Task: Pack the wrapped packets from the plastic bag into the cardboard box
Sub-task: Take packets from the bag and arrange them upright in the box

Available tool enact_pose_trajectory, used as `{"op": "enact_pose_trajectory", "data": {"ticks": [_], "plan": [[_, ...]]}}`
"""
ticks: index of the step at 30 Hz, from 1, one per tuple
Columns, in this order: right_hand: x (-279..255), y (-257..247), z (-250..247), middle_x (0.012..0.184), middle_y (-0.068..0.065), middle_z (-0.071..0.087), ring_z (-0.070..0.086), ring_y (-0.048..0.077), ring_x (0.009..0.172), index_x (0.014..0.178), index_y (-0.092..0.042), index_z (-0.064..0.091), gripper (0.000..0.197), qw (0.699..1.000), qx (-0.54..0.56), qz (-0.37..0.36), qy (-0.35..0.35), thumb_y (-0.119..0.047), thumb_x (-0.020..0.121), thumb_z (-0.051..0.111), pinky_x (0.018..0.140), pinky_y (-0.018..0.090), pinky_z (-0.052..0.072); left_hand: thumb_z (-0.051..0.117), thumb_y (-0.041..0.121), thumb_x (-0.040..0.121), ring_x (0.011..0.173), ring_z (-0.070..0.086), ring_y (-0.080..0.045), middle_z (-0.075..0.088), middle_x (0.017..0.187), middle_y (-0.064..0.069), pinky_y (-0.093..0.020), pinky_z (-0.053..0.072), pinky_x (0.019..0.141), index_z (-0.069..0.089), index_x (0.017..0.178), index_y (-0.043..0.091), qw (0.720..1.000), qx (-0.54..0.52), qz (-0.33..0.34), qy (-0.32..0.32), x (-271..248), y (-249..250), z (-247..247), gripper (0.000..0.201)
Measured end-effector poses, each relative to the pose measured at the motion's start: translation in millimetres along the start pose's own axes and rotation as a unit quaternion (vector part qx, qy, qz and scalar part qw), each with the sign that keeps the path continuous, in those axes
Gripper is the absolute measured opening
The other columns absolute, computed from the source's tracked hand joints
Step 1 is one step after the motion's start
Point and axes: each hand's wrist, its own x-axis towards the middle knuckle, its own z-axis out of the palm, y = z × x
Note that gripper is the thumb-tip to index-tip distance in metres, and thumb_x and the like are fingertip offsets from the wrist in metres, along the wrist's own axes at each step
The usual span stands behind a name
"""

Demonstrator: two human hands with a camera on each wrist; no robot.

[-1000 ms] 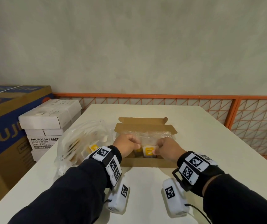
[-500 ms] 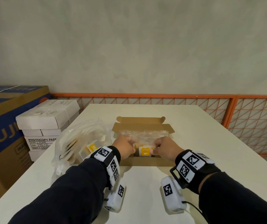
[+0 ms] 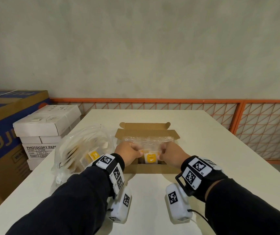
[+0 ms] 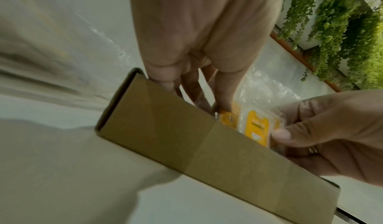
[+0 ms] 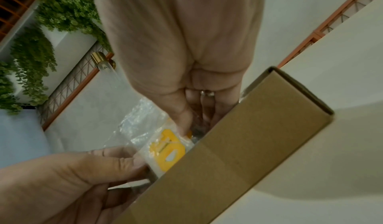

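Note:
An open cardboard box (image 3: 150, 168) stands mid-table, lid folded back. Both hands hold one clear-wrapped packet with a yellow label (image 3: 150, 158) upright just inside the box's near wall. My left hand (image 3: 130, 152) pinches its left edge and my right hand (image 3: 169, 153) pinches its right edge. The left wrist view shows the packet (image 4: 256, 126) behind the box wall (image 4: 207, 147), thumb and fingers curled on it. The right wrist view shows the same packet (image 5: 168, 152) above the wall (image 5: 238, 153). More wrapped packets stand behind it in the box. The plastic bag (image 3: 83, 150) lies left of the box with packets inside.
White photocopy paper boxes (image 3: 46, 126) and a large brown and blue carton (image 3: 2, 133) stand off the table's left edge. An orange mesh railing (image 3: 263, 128) runs behind and to the right. The bare table (image 3: 212, 150) stretches right of the box.
Both hands stay at the box's near wall holding the packet. The packet's yellow label shows a little higher and more squarely between the hands than before.

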Motion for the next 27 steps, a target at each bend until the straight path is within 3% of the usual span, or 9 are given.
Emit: {"op": "enact_pose_trajectory", "data": {"ticks": [2,4,6,9,11,13,16,21,27], "plan": [[-2,0,-8,0.064,-0.002,0.042,0.039,0.007,0.057,0.060,-0.017,0.037,0.033,0.999,0.007,-0.007,0.049,-0.004,0.088,0.050,0.048,0.016,0.027,0.063,0.011,0.086,0.087,0.055,-0.017,0.066,0.106,-0.011,-0.028,0.045,0.085,0.066,0.105,0.011,0.999,-0.008,0.016,0.029,0,3,-5,0.019],[-4,1,-19,0.064,-0.001,0.044,0.042,0.013,0.059,0.060,-0.017,0.036,0.034,0.993,0.026,-0.018,0.113,-0.005,0.088,0.050,0.047,0.017,0.028,0.058,0.004,0.085,0.078,0.051,-0.016,0.061,0.095,-0.013,-0.028,0.044,0.078,0.061,0.111,0.012,0.997,-0.023,0.041,0.066,2,8,-13,0.028],[-5,4,-30,0.063,-0.001,0.043,0.042,0.019,0.063,0.060,-0.018,0.034,0.035,0.983,0.036,-0.038,0.175,-0.004,0.087,0.051,0.049,0.018,0.028,0.053,-0.003,0.085,0.072,0.050,-0.012,0.056,0.088,-0.005,-0.023,0.044,0.069,0.052,0.120,0.017,0.994,-0.046,0.057,0.087,5,12,-22,0.040],[-2,10,-41,0.064,0.000,0.043,0.043,0.023,0.070,0.058,-0.019,0.033,0.038,0.976,0.030,-0.054,0.209,0.000,0.087,0.049,0.052,0.028,0.028,0.046,-0.005,0.085,0.070,0.050,-0.016,0.050,0.078,0.002,-0.021,0.042,0.058,0.048,0.111,0.024,0.992,-0.029,0.072,0.101,5,13,-31,0.039],[-2,11,-43,0.079,0.007,0.053,0.046,0.024,0.078,0.064,-0.017,0.045,0.030,0.977,-0.003,-0.061,0.205,0.000,0.089,0.047,0.062,0.027,0.029,0.043,-0.004,0.087,0.083,0.054,-0.020,0.053,0.086,0.002,-0.024,0.046,0.067,0.052,0.108,0.023,0.990,0.046,0.100,0.086,3,14,-32,0.036],[0,11,-40,0.100,0.016,0.059,0.055,0.030,0.091,0.089,-0.007,0.062,0.019,0.978,-0.050,-0.064,0.193,0.002,0.089,0.044,0.072,0.026,0.036,0.045,-0.001,0.088,0.092,0.056,-0.020,0.056,0.097,0.002,-0.027,0.047,0.078,0.057,0.108,0.019,0.979,0.152,0.128,0.042,-1,17,-29,0.031],[2,11,-30,0.112,0.015,0.061,0.058,0.031,0.104,0.113,-0.008,0.060,0.034,0.983,-0.136,-0.052,0.108,0.004,0.085,0.045,0.080,0.029,0.042,0.049,0.005,0.086,0.094,0.058,-0.020,0.061,0.104,0.000,-0.027,0.048,0.083,0.060,0.102,0.021,0.953,0.270,0.130,-0.034,-4,14,-20,0.025],[1,8,-19,0.124,0.010,0.056,0.056,0.027,0.111,0.120,-0.011,0.055,0.040,0.969,-0.242,-0.033,-0.021,0.005,0.085,0.048,0.088,0.029,0.044,0.051,0.002,0.087,0.102,0.059,-0.020,0.063,0.112,-0.002,-0.025,0.046,0.086,0.063,0.106,0.018,0.925,0.357,0.105,-0.075,-1,5,-13,0.029],[2,7,-16,0.116,0.010,0.060,0.058,0.026,0.101,0.113,-0.010,0.058,0.035,0.965,-0.260,-0.041,0.003,0.006,0.085,0.044,0.084,0.029,0.045,0.051,0.000,0.085,0.104,0.059,-0.023,0.063,0.115,-0.003,-0.028,0.047,0.087,0.061,0.111,0.020,0.916,0.383,0.108,-0.059,5,5,-20,0.033]]}}
